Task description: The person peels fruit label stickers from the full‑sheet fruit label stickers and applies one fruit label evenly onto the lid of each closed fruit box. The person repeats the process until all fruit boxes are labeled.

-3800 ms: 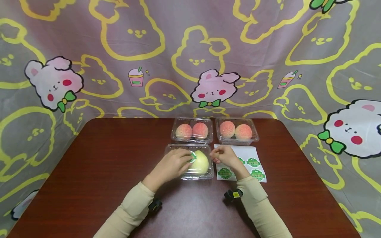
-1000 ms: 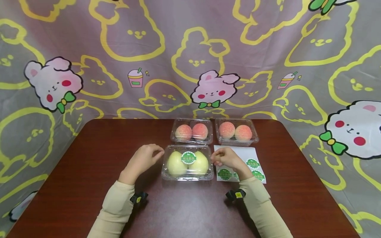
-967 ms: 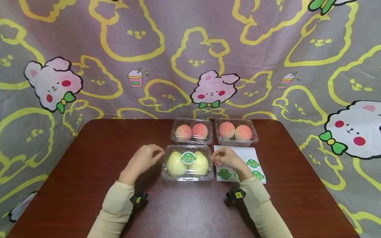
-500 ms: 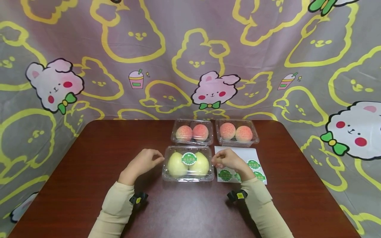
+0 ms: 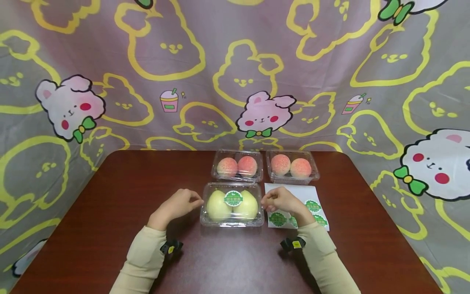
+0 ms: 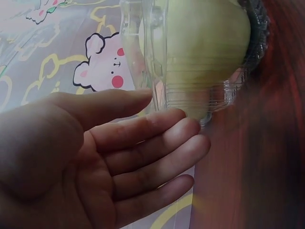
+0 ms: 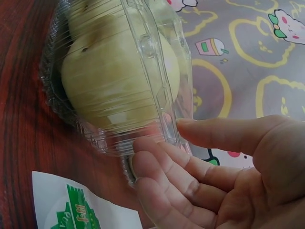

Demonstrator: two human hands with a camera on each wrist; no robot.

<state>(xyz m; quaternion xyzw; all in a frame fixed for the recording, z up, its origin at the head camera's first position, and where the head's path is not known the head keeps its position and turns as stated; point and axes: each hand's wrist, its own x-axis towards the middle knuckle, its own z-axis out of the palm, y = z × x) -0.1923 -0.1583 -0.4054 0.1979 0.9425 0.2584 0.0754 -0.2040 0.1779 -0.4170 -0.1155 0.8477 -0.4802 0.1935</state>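
Clear rectangular plastic clamshell box (image 5: 232, 224) on a red-brown wooden table (image 5: 139, 179), containing two pale yellow-green rounded fruits (image 5: 250, 209) beneath a round green-and-white sticker (image 5: 233, 199). The left hand (image 5: 175, 205) and right hand (image 5: 282, 202) flank its ends, fingers loosely extended, thumbs apart; contact cannot be told. A white paper sheet (image 5: 306, 192) with green stickers lies partly beneath the right hand.

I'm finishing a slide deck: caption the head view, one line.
Left hand and right hand flank a box of pale fruit, sticker on top, sheet alongside.
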